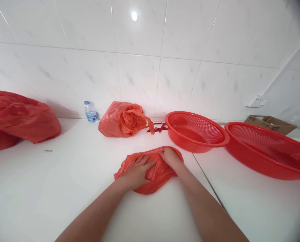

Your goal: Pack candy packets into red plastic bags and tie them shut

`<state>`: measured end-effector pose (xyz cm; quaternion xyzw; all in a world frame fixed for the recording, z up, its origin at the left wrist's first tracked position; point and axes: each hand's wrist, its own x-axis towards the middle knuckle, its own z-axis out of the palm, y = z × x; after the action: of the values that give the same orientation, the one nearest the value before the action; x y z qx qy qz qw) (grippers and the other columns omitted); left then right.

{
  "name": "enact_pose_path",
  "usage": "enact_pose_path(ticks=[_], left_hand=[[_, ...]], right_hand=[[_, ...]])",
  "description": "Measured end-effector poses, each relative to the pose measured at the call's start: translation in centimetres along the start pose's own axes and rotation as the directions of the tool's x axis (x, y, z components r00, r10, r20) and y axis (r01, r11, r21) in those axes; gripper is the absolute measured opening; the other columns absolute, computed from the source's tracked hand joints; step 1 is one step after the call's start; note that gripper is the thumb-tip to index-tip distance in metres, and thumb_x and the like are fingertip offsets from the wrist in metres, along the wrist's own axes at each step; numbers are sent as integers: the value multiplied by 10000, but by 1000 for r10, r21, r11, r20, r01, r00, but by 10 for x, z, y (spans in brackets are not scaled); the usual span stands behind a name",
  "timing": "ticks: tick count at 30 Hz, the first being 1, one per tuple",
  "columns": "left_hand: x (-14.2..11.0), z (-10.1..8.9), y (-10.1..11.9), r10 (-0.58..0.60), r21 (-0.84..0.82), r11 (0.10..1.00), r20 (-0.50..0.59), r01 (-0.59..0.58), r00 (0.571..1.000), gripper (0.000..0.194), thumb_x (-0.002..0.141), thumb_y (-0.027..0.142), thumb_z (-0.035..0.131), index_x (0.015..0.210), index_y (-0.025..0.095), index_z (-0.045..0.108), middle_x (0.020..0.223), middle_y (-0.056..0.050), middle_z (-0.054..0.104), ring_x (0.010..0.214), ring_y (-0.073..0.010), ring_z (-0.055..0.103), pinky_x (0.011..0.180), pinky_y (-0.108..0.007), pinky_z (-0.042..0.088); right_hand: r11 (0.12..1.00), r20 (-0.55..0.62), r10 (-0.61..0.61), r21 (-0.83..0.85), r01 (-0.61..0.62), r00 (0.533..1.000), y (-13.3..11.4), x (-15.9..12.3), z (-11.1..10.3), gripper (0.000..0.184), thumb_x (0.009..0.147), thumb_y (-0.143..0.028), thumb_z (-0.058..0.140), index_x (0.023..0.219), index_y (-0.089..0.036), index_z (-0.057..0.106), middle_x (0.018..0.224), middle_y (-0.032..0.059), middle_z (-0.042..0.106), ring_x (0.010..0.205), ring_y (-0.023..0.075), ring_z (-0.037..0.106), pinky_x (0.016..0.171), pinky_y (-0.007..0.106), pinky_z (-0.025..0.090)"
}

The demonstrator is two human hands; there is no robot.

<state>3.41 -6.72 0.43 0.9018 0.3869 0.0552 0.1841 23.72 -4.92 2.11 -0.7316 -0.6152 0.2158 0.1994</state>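
Far left on the white surface (64, 188): a big stuffed red sack (21, 117), well apart from the hands. Near the tiled wall, a small water bottle (90, 112), then a knotted red bag (123, 119) with a dark red ribbon (158, 127) just beside it. Front and centre, a crumpled red plastic bag (152, 174) lying flat on the surface, pressed down under both palms, seemingly to flatten it and keep the slippery film from sliding. Left hand (136, 171): grip spread, fingers splayed across the plastic. Right hand (170, 156): fingers curled onto the far edge, bunching the film. Further right, a red mesh basket (210, 143), a larger red basket (253, 161) and a cardboard box (270, 123) behind. Nothing between hands and bag.
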Motion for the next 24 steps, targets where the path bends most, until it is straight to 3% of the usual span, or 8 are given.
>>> enact_pose_path(ticks=[7, 10, 13, 15, 17, 19, 22, 24], left_hand=[[-5, -11, -7, 12, -47, 999, -21, -13, 1000, 695, 732, 361, 636, 1374, 381, 370, 1513, 3, 283, 1373, -303, 256, 1049, -453, 337], [-8, -18, 2, 58, -70, 995, -96, -65, 994, 595, 751, 335, 631, 1319, 341, 453, 1430, -16, 416, 1246, -271, 444, 916, -368, 450], [-9, -25, 18, 200, 6, 979, -230, -204, 952, 293, 855, 329, 506, 1116, 236, 600, 1104, -38, 620, 973, -199, 578, 801, -311, 461], [-10, -25, 31, 270, 77, 963, -263, -259, 926, 246, 850, 386, 506, 937, 199, 640, 855, -27, 628, 793, -178, 573, 712, -302, 445], [-10, -21, 42, 300, 125, 952, -196, -280, 934, 252, 774, 443, 591, 795, 194, 626, 728, -12, 588, 661, -164, 535, 585, -287, 401], [-11, -13, 51, 313, 163, 942, -98, -295, 945, 159, 767, 343, 600, 706, 196, 590, 684, -7, 574, 588, -149, 506, 504, -278, 341], [-13, -3, 61, 355, 140, 925, 8, -353, 935, 171, 797, 133, 479, 663, 202, 558, 682, -7, 587, 572, -139, 508, 496, -278, 330], [-15, -1, 67, 400, 61, 913, 67, -404, 914, 179, 791, 122, 482, 648, 207, 547, 675, 0, 586, 591, -140, 520, 516, -274, 350]], right_hand=[[1000, 143, 25, 11, -27, 989, 2, -4, -13, 245, 790, -446, 527, 725, -225, 609, 695, 0, 658, 585, 140, 587, 527, 235, 390], [999, 190, 19, 47, -29, 982, 2, -8, -19, 350, 698, -583, 591, 766, -241, 613, 712, -18, 654, 587, 137, 580, 490, 227, 389], [1000, 170, 9, 4, -10, 985, 0, -9, -19, 332, 622, -522, 677, 743, -225, 595, 686, -26, 629, 574, 129, 556, 472, 225, 373], [999, 136, 4, -38, 1, 991, -1, -6, -16, 276, 633, -456, 678, 711, -211, 576, 657, -29, 608, 552, 118, 534, 471, 226, 359], [998, 116, 7, -57, -1, 993, -1, -2, -11, 253, 664, -435, 652, 681, -202, 558, 624, -28, 586, 528, 113, 511, 463, 232, 339], [998, 104, 14, -61, -8, 995, 1, 1, -7, 255, 697, -436, 624, 658, -196, 545, 595, -25, 564, 511, 115, 494, 452, 241, 316], [998, 85, 28, -65, -22, 996, 3, 4, -5, 247, 748, -422, 577, 655, -195, 545, 591, -15, 570, 504, 122, 499, 452, 251, 311], [998, 84, 37, -60, -32, 996, 3, 3, -5, 230, 772, -404, 555, 675, -195, 563, 625, -5, 603, 516, 126, 521, 467, 251, 329]])
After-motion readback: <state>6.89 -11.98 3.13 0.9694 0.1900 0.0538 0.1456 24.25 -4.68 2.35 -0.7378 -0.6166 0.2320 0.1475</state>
